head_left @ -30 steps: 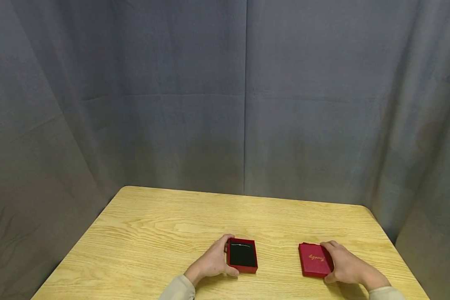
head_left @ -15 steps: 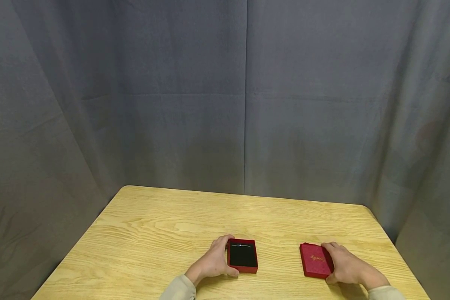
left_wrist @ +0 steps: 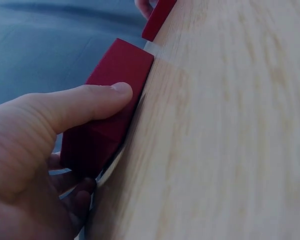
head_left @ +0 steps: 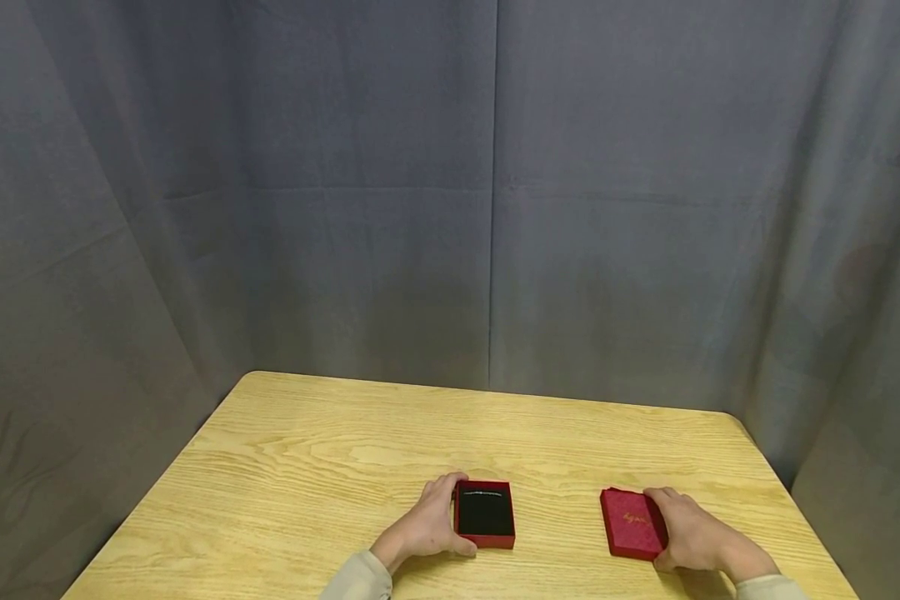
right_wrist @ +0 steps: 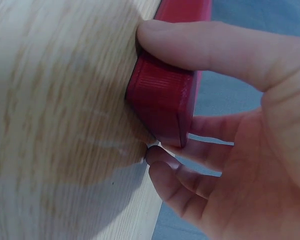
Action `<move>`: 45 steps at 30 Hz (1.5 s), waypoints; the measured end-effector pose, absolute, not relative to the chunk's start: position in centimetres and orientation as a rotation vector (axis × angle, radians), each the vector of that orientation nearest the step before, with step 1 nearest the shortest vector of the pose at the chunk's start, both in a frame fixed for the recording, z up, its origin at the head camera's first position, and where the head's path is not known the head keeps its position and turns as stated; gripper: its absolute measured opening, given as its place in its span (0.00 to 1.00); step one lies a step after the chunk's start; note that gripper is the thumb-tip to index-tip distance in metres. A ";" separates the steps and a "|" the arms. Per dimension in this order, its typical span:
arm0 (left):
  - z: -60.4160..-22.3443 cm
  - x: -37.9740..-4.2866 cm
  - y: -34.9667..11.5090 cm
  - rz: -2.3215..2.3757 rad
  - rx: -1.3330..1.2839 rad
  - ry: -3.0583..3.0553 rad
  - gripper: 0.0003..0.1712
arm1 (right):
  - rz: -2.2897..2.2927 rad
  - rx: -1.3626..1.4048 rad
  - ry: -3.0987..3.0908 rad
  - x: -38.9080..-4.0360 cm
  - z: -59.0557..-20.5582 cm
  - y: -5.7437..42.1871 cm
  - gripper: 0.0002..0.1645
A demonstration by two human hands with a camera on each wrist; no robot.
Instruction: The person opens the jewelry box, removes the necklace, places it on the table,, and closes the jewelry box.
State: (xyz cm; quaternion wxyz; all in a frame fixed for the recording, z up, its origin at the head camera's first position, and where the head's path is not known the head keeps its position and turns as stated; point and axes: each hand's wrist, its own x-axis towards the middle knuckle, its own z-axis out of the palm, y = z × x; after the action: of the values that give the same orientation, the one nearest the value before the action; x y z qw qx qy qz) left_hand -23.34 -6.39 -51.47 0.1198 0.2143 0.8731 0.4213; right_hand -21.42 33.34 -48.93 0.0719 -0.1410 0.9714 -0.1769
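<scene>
Near the table's front, my left hand grips the left side of a red jewelry box base, thumb at the near side and fingers at the far side. Inside is a black pad with a thin silvery chain, like a bracelet, across its far end. Farther right, my right hand holds a red box lid by its right side, gold lettering facing up. The right thumb lies along the lid's side wall in the right wrist view. The left thumb presses the base's wall.
Both box parts are at the light wood-grain table, with a hand's width of bare wood between them. Grey curtains hang behind the table and at both sides. Light sleeves cover the forearms.
The lid and right hand have shifted very slightly right and toward the near edge. The left hand and the box base have stayed almost in place.
</scene>
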 end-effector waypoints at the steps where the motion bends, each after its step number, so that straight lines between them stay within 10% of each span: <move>1: -51.5 -23.3 -6.4 1.229 0.625 2.552 0.57 | -0.534 -0.424 2.920 -21.4 -48.9 33.3 0.57; 24: -51.4 -23.2 -6.3 1.216 0.625 2.552 0.59 | -0.577 -0.421 2.887 -21.0 -48.3 32.9 0.62; 45: -51.4 -23.4 -6.6 1.195 0.647 2.537 0.60 | -0.610 -0.630 3.107 -21.0 -46.4 27.5 0.23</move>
State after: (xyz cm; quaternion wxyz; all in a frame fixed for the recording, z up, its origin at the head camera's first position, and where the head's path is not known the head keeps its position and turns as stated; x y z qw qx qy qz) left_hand -23.43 -6.56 -51.44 0.1314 0.2229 0.8738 0.4117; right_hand -20.96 27.53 -46.37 -0.0435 -0.1950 0.9615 -0.1888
